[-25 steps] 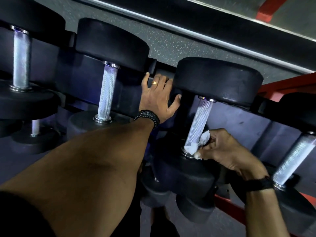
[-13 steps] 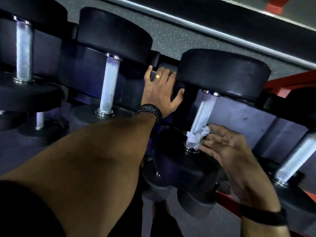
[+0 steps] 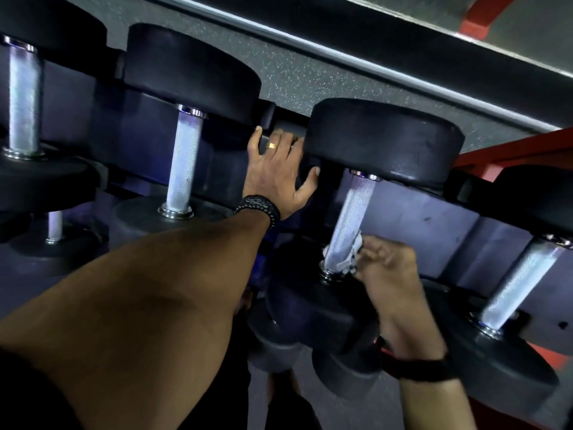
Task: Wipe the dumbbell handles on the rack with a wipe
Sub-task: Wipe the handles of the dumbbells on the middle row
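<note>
- At the rack's point(image 3: 434, 218) left end we see two dumbbells point(image 3: 192, 88) with bare knurled handles, resting in their cradles.
- Our left hand point(image 3: 277, 175) lies flat on the rack between two dumbbell heads, fingers straight and spread, grasping nothing; it wears a ring point(image 3: 271, 145) and a bracelet point(image 3: 259, 207).
- The handle point(image 3: 352, 218) being wiped stands just right of that hand, tilted.
- The wipe point(image 3: 347, 262) is bunched around the handle's lower end, touching it.
- Our right hand point(image 3: 387, 268) pinches the wipe with curled fingers.
- Another handle point(image 3: 517, 283) sits toward the rack's right end.
</note>
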{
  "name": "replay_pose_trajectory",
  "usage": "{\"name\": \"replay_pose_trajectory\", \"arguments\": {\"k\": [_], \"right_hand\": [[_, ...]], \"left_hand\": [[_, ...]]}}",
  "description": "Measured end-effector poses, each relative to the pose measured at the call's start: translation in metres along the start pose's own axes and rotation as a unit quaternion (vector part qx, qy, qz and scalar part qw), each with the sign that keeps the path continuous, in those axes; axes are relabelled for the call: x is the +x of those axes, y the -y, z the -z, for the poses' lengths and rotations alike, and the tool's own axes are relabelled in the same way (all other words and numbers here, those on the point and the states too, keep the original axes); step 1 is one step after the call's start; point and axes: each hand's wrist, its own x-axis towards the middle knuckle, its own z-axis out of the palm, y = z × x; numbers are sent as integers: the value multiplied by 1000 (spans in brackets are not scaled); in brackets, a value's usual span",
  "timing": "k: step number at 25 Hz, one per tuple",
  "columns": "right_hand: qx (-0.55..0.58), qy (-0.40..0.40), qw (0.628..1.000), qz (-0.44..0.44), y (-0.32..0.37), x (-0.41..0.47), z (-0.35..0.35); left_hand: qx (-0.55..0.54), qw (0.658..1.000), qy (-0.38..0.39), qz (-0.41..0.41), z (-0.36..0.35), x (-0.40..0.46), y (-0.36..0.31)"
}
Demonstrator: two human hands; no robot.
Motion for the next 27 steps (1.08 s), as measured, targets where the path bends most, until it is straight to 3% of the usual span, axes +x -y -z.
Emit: {"name": "replay_pose_trajectory", "arguments": {"k": [2, 4, 5, 8, 9, 13, 18, 21, 23, 25, 27], "right_hand": [[183, 22, 983, -24, 30, 29, 9], [291, 9, 957, -9, 48, 53, 15], [277, 28, 960, -25, 42, 52, 15], [165, 188, 964, -93, 9, 20, 9], [155, 199, 962, -105, 8, 22, 9], [275, 100, 953, -84, 46, 66, 2], [111, 148, 975, -123, 14, 32, -17], [155, 32, 983, -97, 29, 57, -22], [207, 7, 977, -49, 40, 74, -24], [140, 22, 989, -29, 21, 65, -15], [-40, 78, 996, -21, -5, 32, -2]], "left_hand": [[0, 1000, 4, 1, 0, 0, 0], [6, 1000, 6, 1, 1, 1, 0], [7, 1000, 6, -1, 1, 1, 0], [3, 1000, 5, -2, 1, 1, 0], [5, 1000, 7, -2, 2, 1, 1], [11, 1000, 12, -10, 1, 0, 1], [1, 1000, 3, -5, 0, 1, 1], [8, 1000, 11, -10, 0, 0, 3], [16, 1000, 13, -12, -1, 0, 3], [10, 1000, 7, -11, -2, 1, 3], [1, 1000, 2, -7, -2, 0, 2]]}}
